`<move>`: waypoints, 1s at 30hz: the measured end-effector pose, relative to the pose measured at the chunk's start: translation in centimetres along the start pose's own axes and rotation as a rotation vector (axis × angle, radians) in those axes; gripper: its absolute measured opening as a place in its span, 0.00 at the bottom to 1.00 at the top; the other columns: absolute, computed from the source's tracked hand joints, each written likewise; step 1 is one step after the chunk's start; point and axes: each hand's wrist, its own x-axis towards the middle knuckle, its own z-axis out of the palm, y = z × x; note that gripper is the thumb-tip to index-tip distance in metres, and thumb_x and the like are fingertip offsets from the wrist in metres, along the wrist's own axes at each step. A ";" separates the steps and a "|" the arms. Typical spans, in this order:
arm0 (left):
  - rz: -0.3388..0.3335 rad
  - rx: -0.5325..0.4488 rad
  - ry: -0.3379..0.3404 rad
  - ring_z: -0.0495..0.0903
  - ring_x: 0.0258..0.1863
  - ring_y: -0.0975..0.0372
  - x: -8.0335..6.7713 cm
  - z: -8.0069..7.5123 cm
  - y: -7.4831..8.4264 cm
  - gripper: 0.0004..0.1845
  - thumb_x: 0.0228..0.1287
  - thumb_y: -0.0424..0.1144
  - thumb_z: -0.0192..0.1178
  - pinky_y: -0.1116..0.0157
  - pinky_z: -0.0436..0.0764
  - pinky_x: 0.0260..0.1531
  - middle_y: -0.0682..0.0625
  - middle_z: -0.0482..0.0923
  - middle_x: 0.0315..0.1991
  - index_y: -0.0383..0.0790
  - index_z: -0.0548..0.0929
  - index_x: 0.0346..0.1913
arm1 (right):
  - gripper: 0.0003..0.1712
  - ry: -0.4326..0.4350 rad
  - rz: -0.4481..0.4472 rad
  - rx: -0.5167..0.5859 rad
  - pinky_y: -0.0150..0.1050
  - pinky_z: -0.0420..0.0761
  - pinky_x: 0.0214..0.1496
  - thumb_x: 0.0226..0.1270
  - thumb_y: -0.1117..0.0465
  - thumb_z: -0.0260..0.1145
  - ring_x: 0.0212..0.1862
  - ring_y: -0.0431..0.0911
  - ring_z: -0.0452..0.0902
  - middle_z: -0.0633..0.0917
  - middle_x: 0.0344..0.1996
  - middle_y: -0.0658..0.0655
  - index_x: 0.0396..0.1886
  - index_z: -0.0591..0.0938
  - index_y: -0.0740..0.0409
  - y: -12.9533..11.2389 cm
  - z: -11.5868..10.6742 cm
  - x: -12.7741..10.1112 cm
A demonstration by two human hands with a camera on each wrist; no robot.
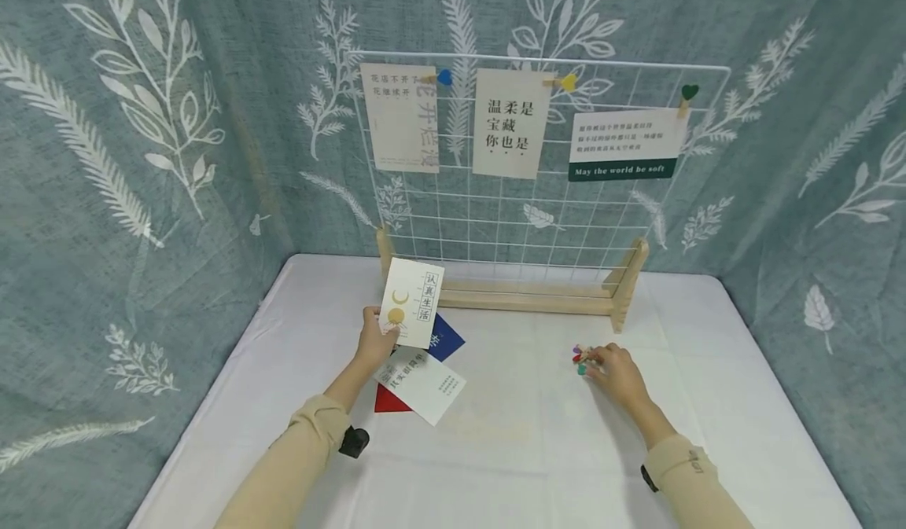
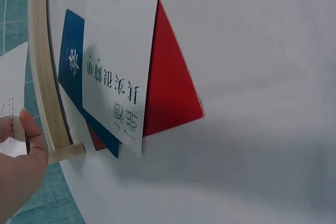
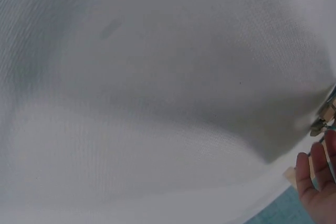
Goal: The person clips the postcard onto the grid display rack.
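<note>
My left hand (image 1: 375,344) grips a cream card (image 1: 413,297) printed with a yellow crescent, a yellow disc and Chinese characters, holding it tilted above other cards. In the left wrist view, that card (image 2: 11,85) shows only in part, with fingers and thumb at its edge. Below lie a white card (image 1: 425,387), a blue card (image 1: 446,339) and a red card (image 1: 392,400), overlapping. At the right, my right hand (image 1: 617,373) has its fingertips at a small cluster of wooden clothespins (image 1: 582,358) with coloured decorations. Whether it pinches one is unclear; the right wrist view cuts off the fingers.
A white wire grid (image 1: 481,214) stands upright on a wooden base (image 1: 524,301) at the back. Three cards hang there from heart-topped clothespins: a pale card (image 1: 399,132), a cream card (image 1: 506,156) and a green-banded card (image 1: 616,140). A white cloth (image 1: 524,435) covers the table.
</note>
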 end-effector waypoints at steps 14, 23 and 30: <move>0.000 -0.079 -0.044 0.77 0.43 0.50 -0.6 1.4 0.6 0.24 0.69 0.28 0.47 0.59 0.81 0.43 0.30 0.67 0.53 0.32 0.49 0.61 | 0.12 0.007 0.015 -0.034 0.52 0.78 0.40 0.52 0.63 0.72 0.38 0.56 0.76 0.81 0.34 0.63 0.35 0.82 0.64 -0.1 0.8 -0.2; 0.015 -0.099 -0.032 0.77 0.40 0.52 -0.4 1.9 0.9 0.24 0.69 0.28 0.47 0.70 0.77 0.36 0.30 0.68 0.54 0.32 0.50 0.61 | 0.14 0.037 0.010 -0.034 0.54 0.79 0.39 0.53 0.61 0.72 0.38 0.59 0.76 0.81 0.36 0.65 0.36 0.82 0.64 0.0 1.0 -0.3; 0.007 -0.124 -0.055 0.77 0.40 0.55 -0.9 1.7 0.8 0.24 0.69 0.28 0.47 0.68 0.78 0.39 0.32 0.68 0.53 0.32 0.50 0.61 | 0.20 0.017 0.074 0.007 0.60 0.74 0.41 0.60 0.55 0.67 0.44 0.67 0.70 0.75 0.43 0.69 0.45 0.77 0.64 0.2 2.0 -0.5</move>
